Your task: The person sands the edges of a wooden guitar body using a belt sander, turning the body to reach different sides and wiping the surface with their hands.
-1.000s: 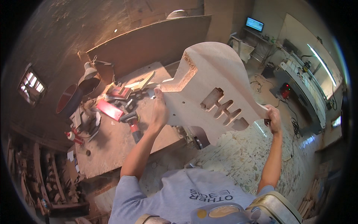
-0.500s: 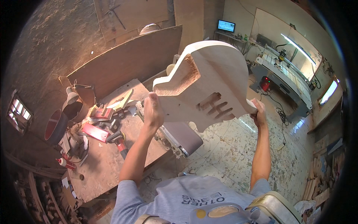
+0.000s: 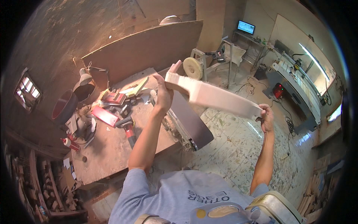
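A pale wooden guitar body (image 3: pixel 216 98) is held up in front of me, above the belt sander (image 3: pixel 192 121). It is turned nearly edge-on, so its thick side faces me and its broad faces are mostly hidden. My left hand (image 3: pixel 164 95) grips its left end, thumb on the near side and fingertips showing beyond. At the right end, my right hand (image 3: pixel 266 118) is closed round the edge. The wood hangs apart from the sander's dark belt.
The workbench (image 3: pixel 108 156) at left carries a power tool with a red-and-black handle (image 3: pixel 128 132), a red block (image 3: pixel 105 116) and a glue bottle (image 3: pixel 71 144). Behind stands a round buffing wheel (image 3: pixel 193 68). A large machine table (image 3: pixel 292 89) is far right, with cables (image 3: pixel 290 127) on the floor.
The guitar body has tipped from showing its broad slotted face to showing its edge. Both hands have turned with it, keeping hold. My view has shifted slightly left.
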{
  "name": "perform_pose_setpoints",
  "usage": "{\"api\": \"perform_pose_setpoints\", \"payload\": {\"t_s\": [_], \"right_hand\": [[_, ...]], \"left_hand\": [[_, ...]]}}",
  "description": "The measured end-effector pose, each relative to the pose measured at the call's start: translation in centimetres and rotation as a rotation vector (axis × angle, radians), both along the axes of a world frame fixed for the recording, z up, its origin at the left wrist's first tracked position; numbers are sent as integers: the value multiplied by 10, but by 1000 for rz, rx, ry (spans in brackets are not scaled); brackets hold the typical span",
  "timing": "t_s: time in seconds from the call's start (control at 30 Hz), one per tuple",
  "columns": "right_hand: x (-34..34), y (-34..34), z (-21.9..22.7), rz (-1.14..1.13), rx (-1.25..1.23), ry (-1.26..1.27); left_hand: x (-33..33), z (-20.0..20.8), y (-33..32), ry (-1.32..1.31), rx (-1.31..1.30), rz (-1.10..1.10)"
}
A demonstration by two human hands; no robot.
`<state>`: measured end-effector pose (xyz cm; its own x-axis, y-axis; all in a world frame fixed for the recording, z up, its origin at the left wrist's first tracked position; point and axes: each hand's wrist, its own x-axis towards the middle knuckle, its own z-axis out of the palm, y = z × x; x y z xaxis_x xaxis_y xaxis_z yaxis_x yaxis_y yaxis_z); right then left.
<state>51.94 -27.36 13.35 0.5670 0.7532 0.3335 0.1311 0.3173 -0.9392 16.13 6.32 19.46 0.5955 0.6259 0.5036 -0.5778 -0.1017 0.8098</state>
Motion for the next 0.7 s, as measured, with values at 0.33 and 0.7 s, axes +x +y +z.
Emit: {"api": "perform_pose_setpoints", "payload": {"t_s": [0.33,0.7], "right_hand": [[-33,21,-26,29,-162,-292],[-31,70,-84,179,-327,-179]], "left_hand": [[-81,-60,14,240,-173,-225],[-101,-123,-2,333,-293,25]]}}
